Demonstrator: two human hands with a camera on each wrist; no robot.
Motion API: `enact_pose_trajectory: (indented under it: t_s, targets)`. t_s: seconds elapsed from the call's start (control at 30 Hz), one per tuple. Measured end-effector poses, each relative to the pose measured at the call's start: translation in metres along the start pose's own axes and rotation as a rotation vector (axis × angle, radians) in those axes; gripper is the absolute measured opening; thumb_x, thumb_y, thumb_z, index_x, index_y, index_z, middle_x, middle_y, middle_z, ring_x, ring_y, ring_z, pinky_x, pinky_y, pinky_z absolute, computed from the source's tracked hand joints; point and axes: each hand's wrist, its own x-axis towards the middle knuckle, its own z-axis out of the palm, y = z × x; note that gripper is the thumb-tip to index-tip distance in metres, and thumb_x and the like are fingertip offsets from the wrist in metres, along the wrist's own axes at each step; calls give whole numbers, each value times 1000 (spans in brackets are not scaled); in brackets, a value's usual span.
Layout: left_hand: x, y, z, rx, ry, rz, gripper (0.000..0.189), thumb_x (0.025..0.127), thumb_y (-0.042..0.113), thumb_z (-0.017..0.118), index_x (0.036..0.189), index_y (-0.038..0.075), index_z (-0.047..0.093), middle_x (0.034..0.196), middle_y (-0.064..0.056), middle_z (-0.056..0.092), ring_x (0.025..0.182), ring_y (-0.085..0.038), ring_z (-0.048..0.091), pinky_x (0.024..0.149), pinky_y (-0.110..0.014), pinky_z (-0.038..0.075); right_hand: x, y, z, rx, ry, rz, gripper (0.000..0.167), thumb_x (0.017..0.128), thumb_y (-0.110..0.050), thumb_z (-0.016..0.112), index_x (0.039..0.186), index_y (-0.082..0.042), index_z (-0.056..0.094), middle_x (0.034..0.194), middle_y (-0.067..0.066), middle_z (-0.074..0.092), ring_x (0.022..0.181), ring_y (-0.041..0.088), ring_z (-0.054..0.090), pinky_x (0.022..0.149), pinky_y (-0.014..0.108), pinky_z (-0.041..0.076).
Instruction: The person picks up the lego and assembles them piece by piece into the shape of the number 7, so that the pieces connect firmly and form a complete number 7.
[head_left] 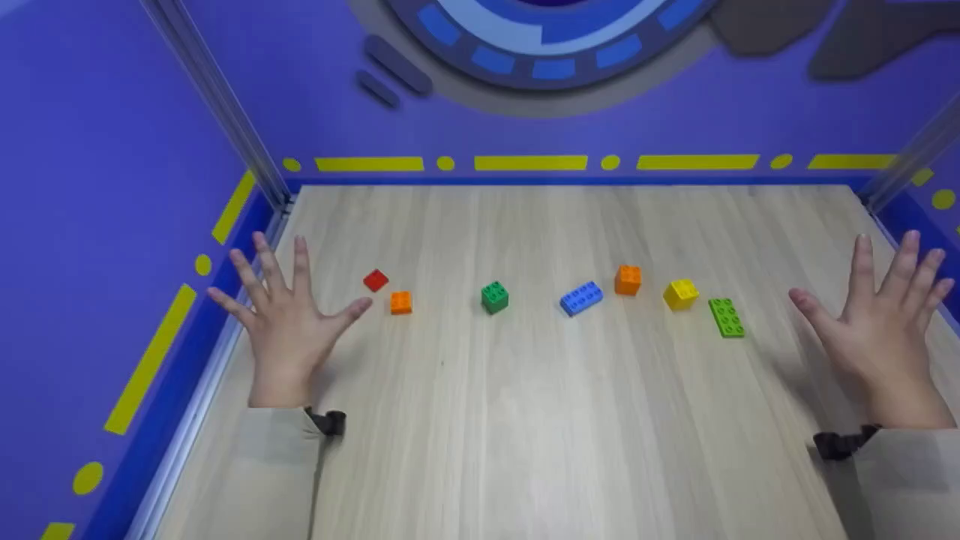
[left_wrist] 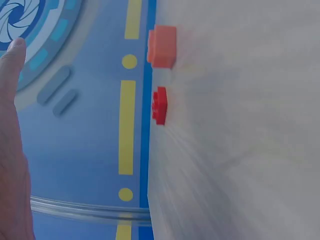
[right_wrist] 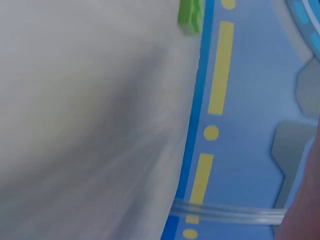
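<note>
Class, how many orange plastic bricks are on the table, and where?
2. One square orange plastic brick lies at the left, near the square red plastic brick; another, a boxy orange plastic brick, stands between the oblong blue plastic brick and the boxy yellow plastic brick.

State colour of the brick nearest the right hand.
The brick is lime green; it shows best in the head view.
</note>
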Motion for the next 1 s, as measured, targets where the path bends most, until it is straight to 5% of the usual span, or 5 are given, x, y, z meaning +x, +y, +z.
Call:
enact_pose_trajectory:
  t_s: [0.27, 0.37, 0.47, 0.53, 1.0]
  targets:
    - [-2, 26, 4, -158, 14, 29, 128, 90, 89, 69, 184, 31, 2, 190, -11, -23, 173, -53, -25, 129, -86, -22, 4, -30, 17, 295, 257, -49, 89, 106, -38, 71, 179, -14, 28, 190, 16, 19, 175, 49, 17, 141, 74, 15]
    - [-1, 38, 6, -225, -41, 42, 127, 93, 81, 75, 184, 27, 6, 191, -12, -19, 174, -54, -20, 133, -85, -13, 6, -43, 23, 353, 282, -46, 84, 106, -29, 73, 179, -18, 32, 188, 11, 26, 174, 41, 26, 144, 45, 25]
    - [1, 52, 10, -291, -75, 48, 123, 95, 77, 77, 184, 24, 11, 192, -12, -14, 175, -52, -14, 137, -83, -3, 11, -56, 28, 418, 293, -44, 83, 106, -24, 75, 178, -22, 34, 186, 6, 30, 169, 35, 34, 128, 14, 31]
    - [3, 63, 12, -337, -84, 60, 120, 96, 76, 77, 184, 23, 14, 192, -13, -10, 176, -51, -10, 138, -82, 4, 15, -64, 31, 451, 304, -40, 82, 106, -23, 75, 178, -23, 35, 184, 6, 32, 165, 33, 39, 116, 4, 32]
    - [13, 106, 21, -572, -20, 172, 104, 93, 60, 81, 176, 15, 39, 187, -14, 22, 171, -48, 16, 135, -77, 21, 23, -102, 39, 617, 246, 9, 79, 108, -20, 72, 177, -26, 35, 181, 1, 36, 162, 28, 45, 123, 19, 48]
